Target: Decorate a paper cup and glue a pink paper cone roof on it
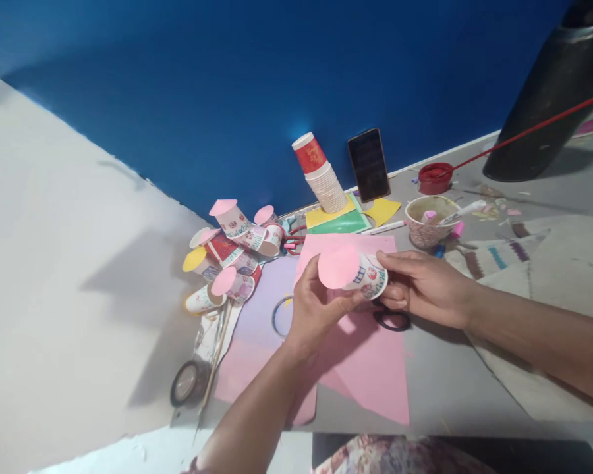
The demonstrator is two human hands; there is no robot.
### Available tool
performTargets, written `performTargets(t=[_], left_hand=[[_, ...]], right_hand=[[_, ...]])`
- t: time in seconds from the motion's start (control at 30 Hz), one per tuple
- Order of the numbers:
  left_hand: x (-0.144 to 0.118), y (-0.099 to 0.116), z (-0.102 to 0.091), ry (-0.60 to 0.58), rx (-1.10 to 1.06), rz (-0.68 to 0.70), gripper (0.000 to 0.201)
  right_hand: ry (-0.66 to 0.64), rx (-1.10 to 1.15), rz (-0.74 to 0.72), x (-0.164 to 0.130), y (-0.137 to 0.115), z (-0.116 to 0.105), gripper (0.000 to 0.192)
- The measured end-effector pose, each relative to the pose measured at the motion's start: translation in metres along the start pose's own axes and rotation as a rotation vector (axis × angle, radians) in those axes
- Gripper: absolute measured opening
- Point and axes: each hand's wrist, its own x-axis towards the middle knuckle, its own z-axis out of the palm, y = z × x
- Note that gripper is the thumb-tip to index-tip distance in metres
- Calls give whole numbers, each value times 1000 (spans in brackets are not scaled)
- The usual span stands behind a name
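Note:
Both my hands hold one decorated paper cup (370, 276), tilted on its side above the sheets. Its white wall carries red, blue and green drawings, and a round pink paper disc (337, 266) covers its left end. My left hand (312, 313) grips around the disc end, thumb below. My right hand (425, 286) pinches the rim at the right end. Beneath lies pink paper (375, 375) over a lilac sheet (261, 309). Dark scissors handles (393, 320) show just under my right hand; the rest of them is hidden.
Several decorated cups (234, 220) with paper lids cluster at left, near a tape roll (190, 383) and a brush (216, 355). Behind stand a cup stack (323, 178) and a phone (369, 164). To the right are a bowl (425, 230), a red paint pot (435, 179), a dark bottle (538, 112) and cloth (563, 296).

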Motion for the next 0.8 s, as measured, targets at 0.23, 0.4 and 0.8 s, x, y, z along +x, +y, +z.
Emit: performTargets(t=[0.23,0.4,0.8], left_hand=[[28,11,-38,309,85,25,60],[36,11,-92,543,341,-4,51],[-14,67,-187,907,437,94,50]], right_hand=[[149,-167,-103,5,-2,-7,44],[119,-328,-96,2,-6,-8,57],[24,-535,13,1,7,-17,54]])
